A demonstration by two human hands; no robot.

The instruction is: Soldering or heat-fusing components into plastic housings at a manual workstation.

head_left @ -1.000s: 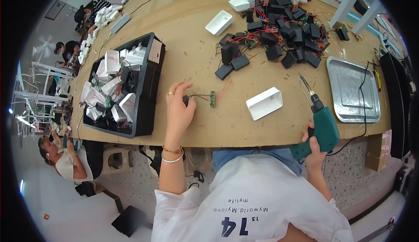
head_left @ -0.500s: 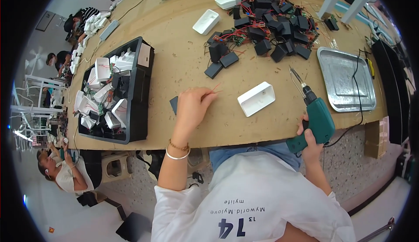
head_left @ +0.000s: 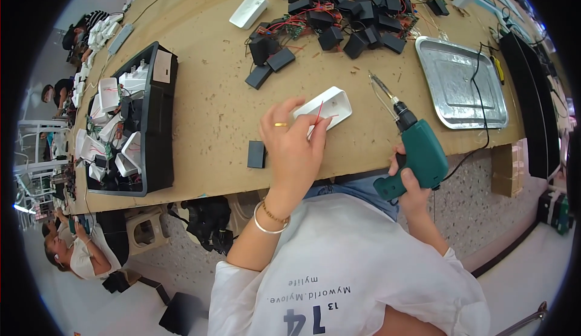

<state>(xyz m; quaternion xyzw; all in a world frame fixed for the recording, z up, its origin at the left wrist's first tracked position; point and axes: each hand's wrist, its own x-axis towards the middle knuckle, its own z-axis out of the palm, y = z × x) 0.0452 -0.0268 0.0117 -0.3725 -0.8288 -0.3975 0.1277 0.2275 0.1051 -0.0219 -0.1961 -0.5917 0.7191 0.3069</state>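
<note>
My left hand [head_left: 293, 151] is over the near edge of an open white plastic case [head_left: 340, 105], hiding part of it. Thin red wires [head_left: 319, 115] stick out between its pinched thumb and forefinger. On the cardboard beside that wrist lies a small black block [head_left: 256, 154]. My right hand [head_left: 413, 192] grips the handle of a green soldering gun [head_left: 423, 151]. Its long metal tip [head_left: 382, 86] points up and away, to the right of the white case and apart from it.
A black crate [head_left: 158, 127] of white cases and circuit boards stands left. Black blocks with red wires [head_left: 357, 15] are heaped at the back, with another white case [head_left: 249, 10] beside them. A metal tray [head_left: 463, 85] lies right, the gun's cord [head_left: 486, 124] crossing it. Co-workers sit far left.
My left hand has moved right with the red wires, from beside the black block to over the white case. The soldering gun stays in my right hand. The whole view has shifted.
</note>
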